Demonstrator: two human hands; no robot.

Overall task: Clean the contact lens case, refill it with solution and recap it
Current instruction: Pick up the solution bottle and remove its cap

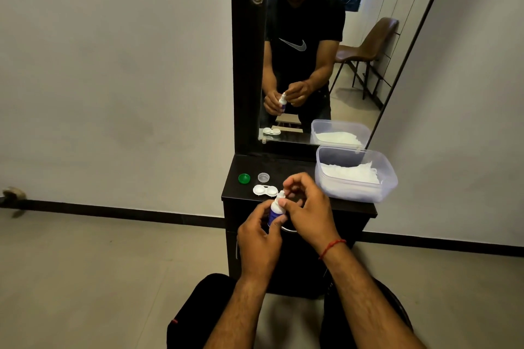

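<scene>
My left hand point(259, 231) grips a small white and purple solution bottle point(275, 208) upright over the front edge of the dark dresser top point(300, 167). My right hand point(307, 207) is at the bottle's white tip, thumb and fingers pinched around it; whether a cap is in them I cannot tell. The white contact lens case point(265, 190) lies uncapped on the dresser just left of the bottle. A green cap point(244, 178) and a clear cap point(263, 177) rest behind the case.
A clear plastic box point(388, 178) holding white tissues stands at the dresser's right. A mirror point(354, 71) rises behind, showing a person and a brown chair. Bare wall and tiled floor lie to both sides.
</scene>
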